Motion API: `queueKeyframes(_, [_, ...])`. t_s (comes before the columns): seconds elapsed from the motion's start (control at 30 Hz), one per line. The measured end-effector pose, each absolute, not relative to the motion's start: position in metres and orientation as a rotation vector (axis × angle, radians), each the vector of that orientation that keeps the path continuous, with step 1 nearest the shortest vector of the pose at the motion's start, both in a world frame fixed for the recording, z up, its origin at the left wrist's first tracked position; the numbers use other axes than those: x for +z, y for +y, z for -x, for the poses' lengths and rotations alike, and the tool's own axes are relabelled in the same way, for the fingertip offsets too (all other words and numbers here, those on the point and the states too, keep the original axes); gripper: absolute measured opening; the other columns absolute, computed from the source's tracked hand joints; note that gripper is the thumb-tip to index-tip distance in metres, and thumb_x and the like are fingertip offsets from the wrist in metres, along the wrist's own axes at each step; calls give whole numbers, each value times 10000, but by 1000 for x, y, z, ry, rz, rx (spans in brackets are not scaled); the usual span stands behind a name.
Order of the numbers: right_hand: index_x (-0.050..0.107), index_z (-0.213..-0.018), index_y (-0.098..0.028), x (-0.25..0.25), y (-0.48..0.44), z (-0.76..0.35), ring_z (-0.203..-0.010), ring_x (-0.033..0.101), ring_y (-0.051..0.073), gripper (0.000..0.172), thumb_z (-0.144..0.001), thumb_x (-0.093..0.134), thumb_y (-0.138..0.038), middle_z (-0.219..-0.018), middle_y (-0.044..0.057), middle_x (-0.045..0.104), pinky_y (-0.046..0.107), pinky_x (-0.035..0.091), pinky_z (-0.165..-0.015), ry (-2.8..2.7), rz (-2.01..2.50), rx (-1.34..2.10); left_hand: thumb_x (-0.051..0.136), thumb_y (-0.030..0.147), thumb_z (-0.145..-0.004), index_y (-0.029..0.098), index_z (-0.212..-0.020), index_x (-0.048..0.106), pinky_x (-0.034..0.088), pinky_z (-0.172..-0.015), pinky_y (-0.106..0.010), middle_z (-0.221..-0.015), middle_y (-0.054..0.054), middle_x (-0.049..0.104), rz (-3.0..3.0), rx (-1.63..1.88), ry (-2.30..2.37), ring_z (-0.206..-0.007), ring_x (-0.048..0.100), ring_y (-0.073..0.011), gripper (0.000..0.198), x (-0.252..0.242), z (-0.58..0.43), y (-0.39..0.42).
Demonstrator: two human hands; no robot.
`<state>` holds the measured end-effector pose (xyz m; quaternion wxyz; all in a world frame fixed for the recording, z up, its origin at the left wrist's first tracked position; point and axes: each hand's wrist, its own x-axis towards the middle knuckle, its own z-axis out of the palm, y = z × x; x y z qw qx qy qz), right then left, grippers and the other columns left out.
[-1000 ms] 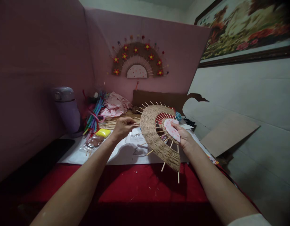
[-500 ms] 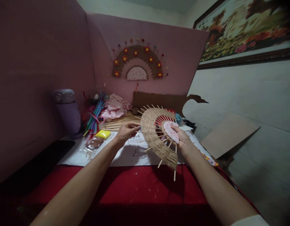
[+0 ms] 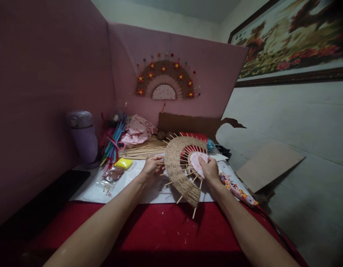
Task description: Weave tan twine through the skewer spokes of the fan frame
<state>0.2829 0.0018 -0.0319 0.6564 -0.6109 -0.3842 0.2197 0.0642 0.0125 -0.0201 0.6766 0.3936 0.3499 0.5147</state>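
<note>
A half-round woven fan [image 3: 175,168] of twine wound over thin wooden sticks is held tilted above the table. My right hand [image 3: 212,170] grips its inner half-circle [image 3: 197,163] of pink dotted cloth, thumb on top and fingers behind. At the fan's outer left edge, my left hand [image 3: 152,165] has its fingers pinched around a stick end. A tiny blue spot shows at those fingertips, too small to name. Bare stick tips stick out all round the woven band.
White paper [image 3: 88,191] covers part of the red tablecloth [image 3: 149,226]. Behind lie sticks [image 3: 143,148], pink cloth [image 3: 138,129], pipe cleaners [image 3: 116,135] and a yellow packet [image 3: 123,163]. A purple bottle [image 3: 84,139] stands left. A flowered fan decoration [image 3: 163,69] hangs on the pink panel.
The fan and both my hands have shifted slightly left and lower in view. My right hand has uncovered more of a flowered cloth item at the right. Both grips stay the same.
</note>
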Motion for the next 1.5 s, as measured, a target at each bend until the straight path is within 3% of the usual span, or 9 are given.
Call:
queueKeyframes(0.07, [588,-936,-130,-23,-7,-275,-1091,463,277,341,-639,653,-285,-1108,170,557,400,387,-880,-1098,1554,-42,648,79,-574,129,-660,581,353,-423,-168,-601,-17,577,-863,1149,769,-441,472,-54,120,-20,-64,11])
queueKeyframes(0.1, [596,-944,-134,-18,-12,-269,-1097,453,279,305,-681,611,-287,-1137,172,539,417,358,-901,-1221,1574,-189,647,84,-578,126,-654,580,356,-421,-167,-612,-22,581,-855,1143,760,-446,477,-56,110,-19,-64,11])
queueKeyframes(0.17, [623,-840,-165,-7,-20,-252,-917,541,221,170,-772,504,-267,-941,107,619,359,388,-832,-1562,1522,-198,644,85,-575,121,-640,580,366,-425,-168,-627,-28,586,-845,1142,736,-461,489,-59,98,-19,-64,10])
queueKeyframes(0.23, [624,-786,-186,3,-26,-234,-773,563,166,170,-804,464,-241,-807,49,637,280,405,-732,-1871,1399,-48,640,72,-561,119,-630,581,386,-445,-170,-638,-27,590,-839,1143,702,-480,505,-63,102,-17,-65,9])
queueKeyframes(0.5, [604,-849,-191,27,-25,-197,-749,542,143,133,-823,475,-210,-833,37,619,235,350,-646,-2278,1302,-299,654,105,-552,112,-641,582,326,-416,-153,-578,-7,561,-819,1129,663,-452,500,-55,115,-16,-66,6])
queueKeyframes(0.8, [572,-819,-118,51,-20,-183,-741,533,198,124,-830,450,-136,-823,111,602,283,322,-605,-2737,1335,-691,626,105,-532,136,-532,499,222,-384,-158,-447,33,476,-836,1134,653,-376,412,-38,131,-16,-66,8])
queueKeyframes(0.93, [543,-872,-102,41,-14,-182,-763,532,216,166,-835,383,-80,-852,139,594,295,337,-621,-2686,1437,-683,643,124,-537,132,-556,516,211,-377,-164,-452,22,492,-844,1133,641,-382,435,-50,129,-14,-65,8])
queueKeyframes(1.07, [519,-898,-107,25,-6,-189,-755,531,203,157,-859,369,-132,-870,122,587,287,350,-643,-2431,1540,-550,639,137,-554,115,-616,562,238,-382,-166,-518,-14,549,-820,1139,630,-433,504,-79,102,-16,-65,10])
queueKeyframes(1.5, [506,-825,-157,21,-4,-200,-752,522,148,92,-840,416,-153,-807,49,578,243,354,-678,-2295,1299,-153,660,151,-547,97,-616,619,294,-411,-154,-590,-23,561,-855,1089,585,-477,487,-51,96,-20,-62,12])
